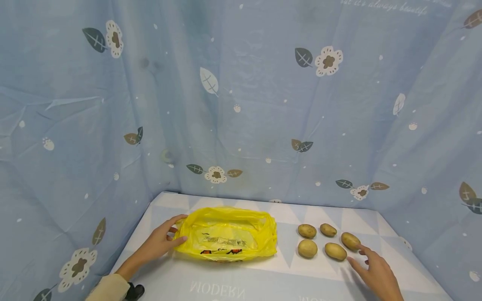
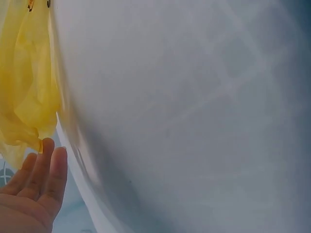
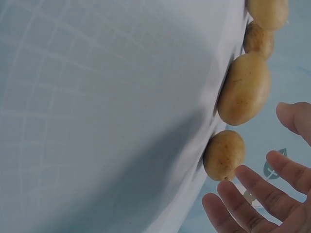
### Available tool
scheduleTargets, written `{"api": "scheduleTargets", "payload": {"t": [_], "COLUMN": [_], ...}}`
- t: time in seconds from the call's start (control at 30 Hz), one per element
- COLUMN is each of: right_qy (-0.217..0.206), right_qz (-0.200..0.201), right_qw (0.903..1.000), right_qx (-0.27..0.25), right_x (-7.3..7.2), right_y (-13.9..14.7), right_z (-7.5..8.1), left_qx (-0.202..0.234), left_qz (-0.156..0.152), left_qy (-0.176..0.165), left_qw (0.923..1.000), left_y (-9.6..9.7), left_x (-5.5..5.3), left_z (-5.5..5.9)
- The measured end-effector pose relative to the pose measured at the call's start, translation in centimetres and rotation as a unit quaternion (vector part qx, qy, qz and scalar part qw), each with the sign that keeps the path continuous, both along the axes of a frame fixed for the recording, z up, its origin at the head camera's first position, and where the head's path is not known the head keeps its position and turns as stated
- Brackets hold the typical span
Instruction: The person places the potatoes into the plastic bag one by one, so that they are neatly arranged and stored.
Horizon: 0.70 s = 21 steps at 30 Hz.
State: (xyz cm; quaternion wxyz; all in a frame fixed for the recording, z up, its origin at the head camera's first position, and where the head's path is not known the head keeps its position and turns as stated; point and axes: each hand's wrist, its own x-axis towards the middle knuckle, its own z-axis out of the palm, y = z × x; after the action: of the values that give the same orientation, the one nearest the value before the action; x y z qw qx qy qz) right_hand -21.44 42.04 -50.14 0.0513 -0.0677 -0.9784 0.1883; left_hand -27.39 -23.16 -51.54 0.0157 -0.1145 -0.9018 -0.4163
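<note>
A yellow plastic bag (image 1: 226,234) lies with its mouth spread open, dark and red print showing inside and along its front. My left hand (image 1: 161,242) is at the bag's left edge, thumb and forefinger reaching to the plastic; in the left wrist view its fingers (image 2: 57,172) are extended, one fingertip against the yellow film. Over on the right, my right hand (image 1: 376,269) has spread, relaxed fingers and holds nothing. Its fingertips are right by the rightmost potato (image 1: 351,241), with a second potato (image 1: 335,251) just left of the thumb.
More potatoes lie between the bag and the right hand, among them a round potato (image 1: 307,248) and two at the back, one potato (image 1: 306,231) left of the other potato (image 1: 328,230). A blue patterned curtain (image 1: 256,104) encloses the white and grey table (image 1: 271,276) on three sides.
</note>
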Motion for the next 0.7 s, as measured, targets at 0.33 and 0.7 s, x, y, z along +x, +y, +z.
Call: {"api": "scheduleTargets", "payload": {"t": [0.33, 0.7], "right_qy": [0.01, 0.035], "right_qz": [0.005, 0.015], "right_qw": [0.9999, 0.9993], "right_qx": [-0.004, 0.001], "right_x": [-0.32, -0.28], "right_y": [-0.11, 0.1], "right_z": [-0.19, -0.47], "left_qx": [0.014, 0.012], "left_qz": [-0.041, -0.051], "left_qy": [0.007, -0.034], "left_qw": [0.999, 0.998], "left_y": [-0.03, 0.0], "left_x": [0.02, -0.37], "left_z": [0.4, 0.21]}}
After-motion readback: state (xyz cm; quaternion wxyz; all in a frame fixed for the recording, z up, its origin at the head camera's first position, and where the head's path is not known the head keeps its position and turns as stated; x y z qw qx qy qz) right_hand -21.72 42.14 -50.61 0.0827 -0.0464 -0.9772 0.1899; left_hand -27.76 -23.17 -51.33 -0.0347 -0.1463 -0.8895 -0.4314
